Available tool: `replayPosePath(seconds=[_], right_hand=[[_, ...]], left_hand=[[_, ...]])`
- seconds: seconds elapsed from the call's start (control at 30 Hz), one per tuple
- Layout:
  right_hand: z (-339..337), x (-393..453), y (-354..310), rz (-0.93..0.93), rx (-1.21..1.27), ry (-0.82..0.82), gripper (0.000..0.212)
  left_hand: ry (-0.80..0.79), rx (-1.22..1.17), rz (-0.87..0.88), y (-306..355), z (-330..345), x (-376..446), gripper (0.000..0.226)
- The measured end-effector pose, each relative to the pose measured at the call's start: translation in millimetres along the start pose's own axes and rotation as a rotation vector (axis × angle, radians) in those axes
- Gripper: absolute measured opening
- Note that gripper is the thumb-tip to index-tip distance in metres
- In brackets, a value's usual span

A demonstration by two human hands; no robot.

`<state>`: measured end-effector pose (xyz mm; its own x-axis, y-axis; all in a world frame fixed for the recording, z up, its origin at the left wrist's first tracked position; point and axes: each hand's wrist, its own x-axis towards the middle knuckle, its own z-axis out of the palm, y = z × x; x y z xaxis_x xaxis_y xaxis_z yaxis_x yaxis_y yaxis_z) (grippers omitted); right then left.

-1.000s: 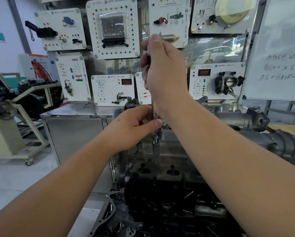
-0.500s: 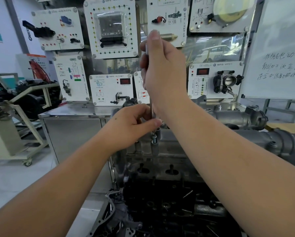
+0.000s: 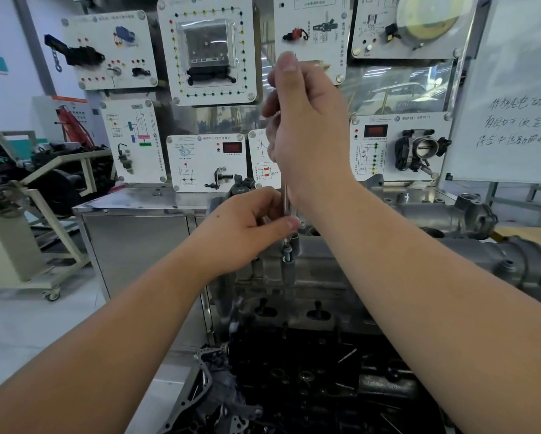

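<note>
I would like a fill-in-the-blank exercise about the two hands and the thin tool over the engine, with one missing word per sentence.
1. The right hand grips the thin metal tool at its ____ end.
2. The left hand pinches the tool's shaft ____ the right hand.
3. The tool's lower end points ____ at the grey cylinder head.
4. The throttle body sits on a ____ panel.
Missing words: upper; below; down; white.
</note>
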<state>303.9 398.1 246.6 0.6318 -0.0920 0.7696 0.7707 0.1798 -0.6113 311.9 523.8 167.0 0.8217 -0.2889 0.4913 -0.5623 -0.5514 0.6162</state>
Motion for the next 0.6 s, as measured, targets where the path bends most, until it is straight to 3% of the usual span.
replayPosePath(seconds=[0.2,0.27,0.4,0.53,0.6], right_hand=[[3.4,2.7,-4.9,0.214,0.195,-0.091,0.040],[3.5,0.9,-3.2,0.169,0.159,-0.084,0.034],[6.7,-2.3,-1.5,0.045,0.024,-0.079,0.025],[8.6,-3.0,-3.6,0.061,0.007,-0.065,0.037],[8.3,-2.1,-5.0,0.131,0.069,-0.077,0.039]], left_hand=[[-0.044,-0.033,0.004,0.3,-1.9,-1.3,0.011],[-0.026,-0.019,0.008,0.4,-2.1,-0.6,0.011],[-0.004,-0.017,-0.005,1.8,-1.0,0.9,0.034],[0.003,-0.026,0.020,0.4,-0.5,0.2,0.013],[-0.025,-0.039,0.007,1.6,-1.5,-1.9,0.017]])
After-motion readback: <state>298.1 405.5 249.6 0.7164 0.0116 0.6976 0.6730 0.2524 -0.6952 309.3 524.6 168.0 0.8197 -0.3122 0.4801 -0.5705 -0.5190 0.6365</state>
